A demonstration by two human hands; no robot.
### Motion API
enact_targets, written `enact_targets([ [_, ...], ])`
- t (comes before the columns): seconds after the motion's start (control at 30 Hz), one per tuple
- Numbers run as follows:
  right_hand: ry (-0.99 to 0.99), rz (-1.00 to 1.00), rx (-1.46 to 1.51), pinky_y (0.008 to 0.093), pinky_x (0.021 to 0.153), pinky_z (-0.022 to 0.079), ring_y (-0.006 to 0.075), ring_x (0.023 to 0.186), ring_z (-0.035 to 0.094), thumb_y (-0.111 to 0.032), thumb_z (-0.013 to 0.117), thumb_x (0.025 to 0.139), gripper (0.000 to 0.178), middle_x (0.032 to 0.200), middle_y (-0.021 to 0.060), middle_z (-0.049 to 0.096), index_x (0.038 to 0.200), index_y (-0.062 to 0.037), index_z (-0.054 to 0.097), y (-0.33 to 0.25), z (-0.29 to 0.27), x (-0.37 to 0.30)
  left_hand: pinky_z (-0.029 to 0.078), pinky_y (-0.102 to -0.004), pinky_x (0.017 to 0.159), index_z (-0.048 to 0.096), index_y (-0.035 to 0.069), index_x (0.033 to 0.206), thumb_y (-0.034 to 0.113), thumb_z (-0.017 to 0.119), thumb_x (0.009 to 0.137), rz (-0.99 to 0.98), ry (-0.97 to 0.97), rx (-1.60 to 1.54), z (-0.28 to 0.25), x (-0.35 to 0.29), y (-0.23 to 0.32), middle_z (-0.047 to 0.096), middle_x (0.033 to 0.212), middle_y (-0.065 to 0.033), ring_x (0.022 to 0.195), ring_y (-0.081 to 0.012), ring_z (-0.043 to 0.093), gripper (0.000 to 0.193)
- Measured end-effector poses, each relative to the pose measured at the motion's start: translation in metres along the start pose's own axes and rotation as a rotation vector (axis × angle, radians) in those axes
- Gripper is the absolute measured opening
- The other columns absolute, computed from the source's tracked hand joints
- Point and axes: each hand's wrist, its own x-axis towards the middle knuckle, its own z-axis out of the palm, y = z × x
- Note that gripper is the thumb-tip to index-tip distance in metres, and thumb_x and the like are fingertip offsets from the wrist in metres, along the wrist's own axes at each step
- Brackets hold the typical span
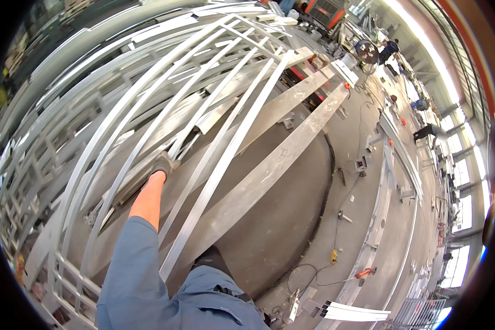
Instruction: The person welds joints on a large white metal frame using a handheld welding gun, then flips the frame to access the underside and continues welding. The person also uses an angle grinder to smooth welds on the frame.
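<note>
"Since only one arm shows, where is your left hand (pixel 164 164)?"

"Gloved, it's among the bars of the pale frame (pixel 224 167), on or just beside one of them."

"Are your fingers closed?"

"I can't tell how far they're open, or whether they hold anything. My right hand is out of view."

"And the frame?"

"It slants away ahead of me, with a long grey beam (pixel 283 152) to its right and a dark cable (pixel 331 157) curving beyond."

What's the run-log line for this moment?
left hand: gloved, at long silver metal bars, grip unclear; right hand: not in view; wide grey metal beam: right of bars
</note>
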Motion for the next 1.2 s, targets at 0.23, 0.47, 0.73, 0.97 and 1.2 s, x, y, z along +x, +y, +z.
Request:
enact_targets([
  [0.23, 0.145, 0.064, -0.034, 0.0309, 0.058, 0.054, 0.0173, 0.066, 0.065, -0.042, 0.058, 0.103, 0.04, 0.079, 0.0077, 0.069, 0.12, -0.0062, 0.063, -0.054, 0.038, 0.027, 0.051, -0.0449, 0.101, 0.062, 0.004, 0.134, 0.037, 0.076, 0.081, -0.215, -0.252, -0.154, -0.013, 0.049, 0.04, 0.068, 0.124, -0.0267, 0.117, -0.0388, 0.066, 0.064],
  [0.47, 0.181, 0.112, 0.019, 0.0308, 0.059, 0.054, 0.0167, 0.065, 0.064, -0.042, 0.058, 0.103, 0.04, 0.078, 0.0075, 0.069, 0.119, -0.0058, 0.063, 0.011, 0.063, 0.027, 0.054, -0.0496, 0.094, 0.07, 0.004, 0.117, 0.037, 0.072, 0.085, 0.068, 0.027, 0.064, 0.028, 0.034, 0.065, 0.072, 0.11, -0.0253, 0.107, -0.0413, 0.069, 0.046],
  [0.73, 0.161, 0.017, -0.023, 0.0307, 0.059, 0.052, 0.0161, 0.065, 0.063, -0.042, 0.059, 0.103, 0.04, 0.077, 0.0069, 0.069, 0.119, -0.0061, 0.063, 0.039, 0.055, 0.083, 0.055, -0.0484, 0.089, 0.069, 0.006, 0.118, 0.037, 0.071, 0.085, 0.121, 0.062, 0.143, 0.049, -0.057, 0.069, 0.073, 0.106, -0.023, 0.1, -0.0386, 0.071, 0.046],
  [0.97, -0.105, 0.047, 0.125, 0.0333, 0.056, 0.051, 0.0177, 0.06, 0.062, -0.042, 0.058, 0.103, 0.039, 0.077, 0.0073, 0.07, 0.121, -0.007, 0.062, -0.027, 0.082, 0.12, 0.053, -0.0478, 0.093, 0.068, 0.006, 0.121, 0.04, 0.07, 0.087, 0.106, 0.0, 0.28, 0.039, -0.108, 0.057, 0.071, 0.112, -0.0247, 0.108, -0.041, 0.068, 0.048],
  [1.2, -0.098, -0.117, 0.081, 0.0354, 0.052, 0.05, 0.0205, 0.054, 0.061, -0.044, 0.056, 0.103, 0.041, 0.074, 0.0084, 0.069, 0.11, -0.0054, 0.066, -0.011, 0.089, 0.17, 0.054, -0.048, 0.089, 0.07, 0.004, 0.114, 0.035, 0.072, 0.083, 0.112, -0.004, 0.282, 0.04, -0.128, 0.024, 0.073, 0.105, -0.0241, 0.102, -0.0409, 0.069, 0.044],
])
